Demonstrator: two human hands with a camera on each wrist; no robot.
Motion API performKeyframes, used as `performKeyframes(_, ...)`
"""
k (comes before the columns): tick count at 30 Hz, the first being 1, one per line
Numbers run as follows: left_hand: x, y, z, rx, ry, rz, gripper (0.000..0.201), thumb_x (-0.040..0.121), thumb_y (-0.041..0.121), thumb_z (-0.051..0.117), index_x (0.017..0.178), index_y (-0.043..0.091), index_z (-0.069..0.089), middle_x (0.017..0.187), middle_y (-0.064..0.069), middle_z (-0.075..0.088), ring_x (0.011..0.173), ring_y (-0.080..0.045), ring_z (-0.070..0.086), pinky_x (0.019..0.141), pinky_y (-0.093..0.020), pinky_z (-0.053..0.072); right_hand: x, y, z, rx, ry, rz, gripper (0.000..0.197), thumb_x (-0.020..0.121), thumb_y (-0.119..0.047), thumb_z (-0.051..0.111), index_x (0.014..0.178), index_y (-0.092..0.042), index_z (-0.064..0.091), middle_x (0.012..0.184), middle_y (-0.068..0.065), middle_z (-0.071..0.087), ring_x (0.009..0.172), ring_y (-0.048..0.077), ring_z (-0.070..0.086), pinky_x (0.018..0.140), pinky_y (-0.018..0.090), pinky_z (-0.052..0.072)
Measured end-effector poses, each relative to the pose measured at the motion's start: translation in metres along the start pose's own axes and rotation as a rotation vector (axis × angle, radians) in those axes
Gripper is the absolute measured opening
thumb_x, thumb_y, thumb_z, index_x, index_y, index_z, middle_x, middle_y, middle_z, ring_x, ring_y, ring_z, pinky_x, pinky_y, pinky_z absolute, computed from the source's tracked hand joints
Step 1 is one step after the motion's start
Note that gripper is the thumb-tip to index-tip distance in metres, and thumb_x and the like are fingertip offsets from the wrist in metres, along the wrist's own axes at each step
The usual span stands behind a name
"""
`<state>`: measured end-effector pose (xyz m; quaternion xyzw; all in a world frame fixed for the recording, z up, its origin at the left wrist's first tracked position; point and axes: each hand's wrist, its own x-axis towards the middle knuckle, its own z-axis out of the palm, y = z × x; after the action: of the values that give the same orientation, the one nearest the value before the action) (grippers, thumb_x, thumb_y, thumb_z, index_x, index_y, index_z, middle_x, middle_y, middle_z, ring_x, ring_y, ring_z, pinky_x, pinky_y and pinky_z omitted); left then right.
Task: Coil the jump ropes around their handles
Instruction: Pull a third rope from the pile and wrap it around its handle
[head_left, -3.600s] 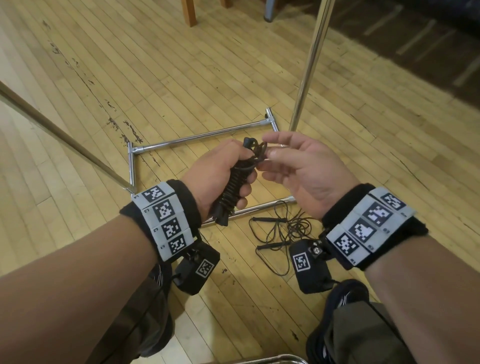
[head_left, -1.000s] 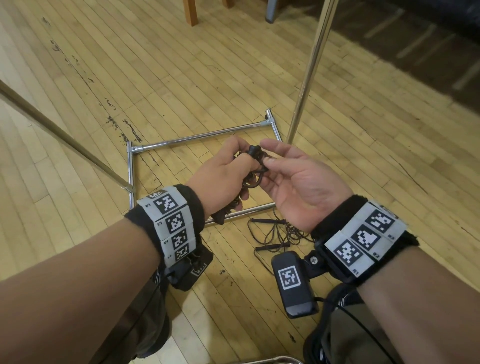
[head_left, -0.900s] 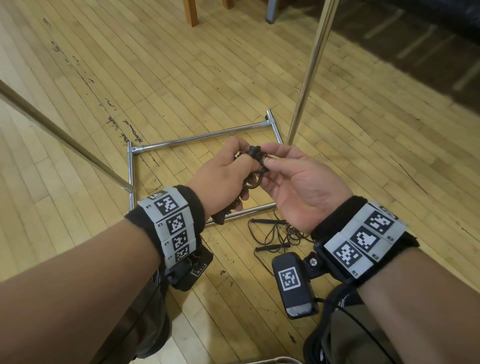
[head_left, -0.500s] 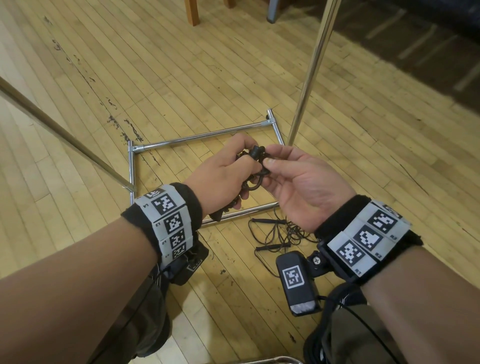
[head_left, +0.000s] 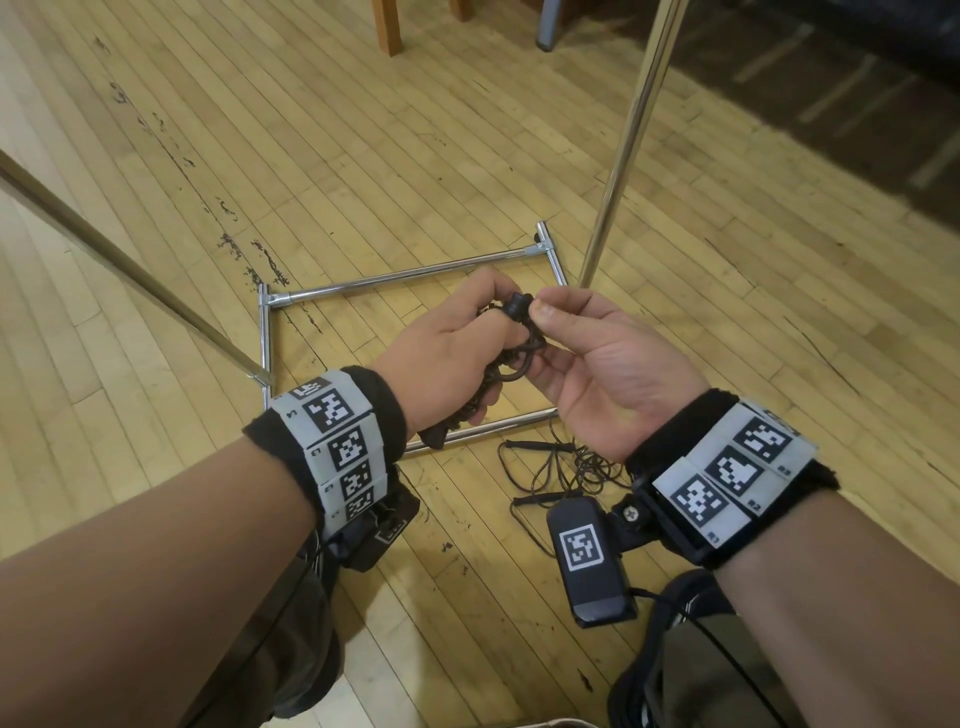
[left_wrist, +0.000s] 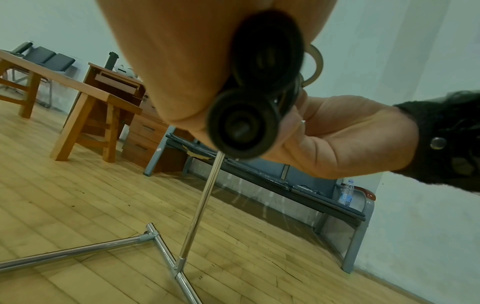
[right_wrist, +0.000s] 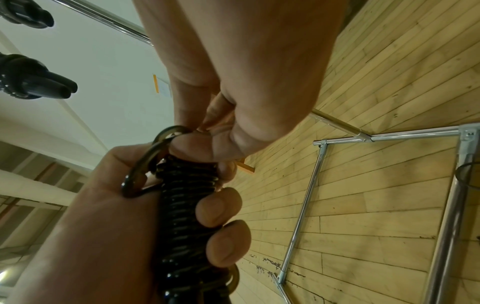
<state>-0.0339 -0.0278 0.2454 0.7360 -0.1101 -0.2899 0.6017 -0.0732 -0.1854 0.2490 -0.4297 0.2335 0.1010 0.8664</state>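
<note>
The coiled rope (head_left: 480, 395) sits wound tight around its paired handles, gripped in the left hand (head_left: 441, 353), whose fingers (right_wrist: 223, 207) curl fully round the black coils. A loose loop (right_wrist: 145, 162) of cord sticks out near the top of the bundle. The right hand (head_left: 602, 374) is partly closed, thumb and forefinger pinching the cord end beside the handle tips (head_left: 517, 306); its other fingers lie relaxed under the bundle. Both hands meet in the air above the floor (head_left: 363, 156). Below them lies a chrome frame (head_left: 395, 278), with an upright pole (head_left: 623, 145) just past the right hand. A second rope (head_left: 561, 467) lies uncoiled on the floor by the frame's near bar.
</note>
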Motion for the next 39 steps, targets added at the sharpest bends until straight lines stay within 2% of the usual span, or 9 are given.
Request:
performKeyframes(4, -0.002, 0.001, -0.002, -0.007, 0.000, 0.035, 0.015, 0.089, 0.030, 0.049, 0.102, 0.031, 0.054, 0.055, 0.006, 0.059, 0.049, -0.021, 0.052, 0.049, -0.033, 0.045, 0.000, -0.002, 0.001, 0.026, -0.047, 0.045, 0.014, 0.095, -0.002, 0.064, 0.103, -0.012, 0.064, 0.092, 0.008, 0.073, 0.073, 0.015, 0.069, 0.063, 0.023, 0.060)
performKeyframes(10, -0.004, 0.004, -0.003, 0.059, -0.014, 0.065, 0.024, 0.089, 0.029, 0.046, 0.112, 0.027, 0.046, 0.054, 0.007, 0.060, 0.044, -0.023, 0.048, 0.050, -0.036, 0.041, 0.000, -0.006, -0.001, 0.059, -0.089, 0.120, 0.024, 0.096, -0.003, 0.062, 0.119, -0.011, 0.058, 0.099, 0.011, 0.070, 0.079, 0.017, 0.066, 0.067, 0.022, 0.059)
performKeyframes(15, -0.006, 0.006, -0.006, 0.081, -0.029, 0.083, 0.025, 0.089, 0.029, 0.047, 0.113, 0.026, 0.045, 0.052, 0.005, 0.057, 0.044, -0.023, 0.047, 0.047, -0.033, 0.042, 0.000, -0.003, 0.000, 0.098, -0.067, 0.152, 0.016, 0.093, -0.002, 0.063, 0.104, -0.014, 0.061, 0.097, 0.012, 0.071, 0.078, 0.018, 0.066, 0.063, 0.022, 0.058)
performKeyframes(20, -0.009, 0.006, -0.010, 0.055, -0.041, 0.079, 0.024, 0.091, 0.028, 0.048, 0.115, 0.027, 0.045, 0.054, 0.007, 0.060, 0.044, -0.018, 0.050, 0.045, -0.031, 0.043, -0.002, 0.003, 0.005, 0.111, -0.090, 0.132, 0.020, 0.079, -0.006, 0.069, 0.094, -0.018, 0.063, 0.099, 0.010, 0.072, 0.079, 0.018, 0.066, 0.064, 0.023, 0.060)
performKeyframes(22, -0.009, 0.006, -0.010, 0.002, -0.032, 0.074, 0.023, 0.092, 0.029, 0.048, 0.115, 0.025, 0.045, 0.054, 0.005, 0.059, 0.043, -0.018, 0.049, 0.045, -0.029, 0.043, -0.001, 0.003, 0.007, 0.095, -0.091, 0.125, 0.019, 0.081, -0.008, 0.069, 0.094, -0.019, 0.063, 0.100, 0.009, 0.071, 0.076, 0.017, 0.063, 0.059, 0.022, 0.059)
performKeyframes(25, -0.008, 0.005, -0.009, -0.109, -0.017, 0.046, 0.024, 0.092, 0.029, 0.048, 0.115, 0.022, 0.048, 0.058, 0.003, 0.059, 0.044, -0.022, 0.048, 0.045, -0.029, 0.042, 0.001, 0.003, 0.010, 0.047, -0.076, 0.109, 0.015, 0.094, -0.007, 0.064, 0.092, -0.021, 0.062, 0.093, 0.005, 0.068, 0.064, 0.012, 0.052, 0.049, 0.020, 0.051)
performKeyframes(29, -0.007, 0.004, -0.008, -0.251, 0.000, 0.018, 0.026, 0.090, 0.028, 0.052, 0.113, 0.017, 0.052, 0.065, -0.004, 0.059, 0.048, -0.023, 0.049, 0.047, -0.030, 0.044, 0.002, 0.004, 0.012, 0.040, -0.070, 0.051, 0.018, 0.098, -0.003, 0.059, 0.095, -0.021, 0.061, 0.084, 0.003, 0.065, 0.056, 0.010, 0.038, 0.044, 0.019, 0.040)
performKeyframes(34, -0.003, 0.005, -0.009, -0.423, -0.025, -0.030, 0.019, 0.091, 0.026, 0.056, 0.107, 0.016, 0.057, 0.077, -0.014, 0.059, 0.049, -0.023, 0.050, 0.044, -0.028, 0.044, 0.000, 0.000, 0.012, 0.036, -0.108, -0.011, 0.017, 0.099, 0.000, 0.057, 0.101, -0.017, 0.059, 0.080, 0.005, 0.062, 0.054, 0.010, 0.039, 0.043, 0.019, 0.039)
performKeyframes(39, -0.002, 0.011, -0.016, -0.593, -0.183, -0.186, 0.021, 0.101, 0.031, 0.047, 0.106, 0.013, 0.057, 0.080, -0.011, 0.059, 0.048, -0.017, 0.051, 0.040, -0.025, 0.045, -0.005, -0.006, 0.014, -0.090, -0.114, -0.151, 0.014, 0.098, 0.003, 0.059, 0.104, -0.009, 0.058, 0.061, 0.002, 0.054, 0.047, 0.013, 0.046, 0.042, 0.021, 0.043)
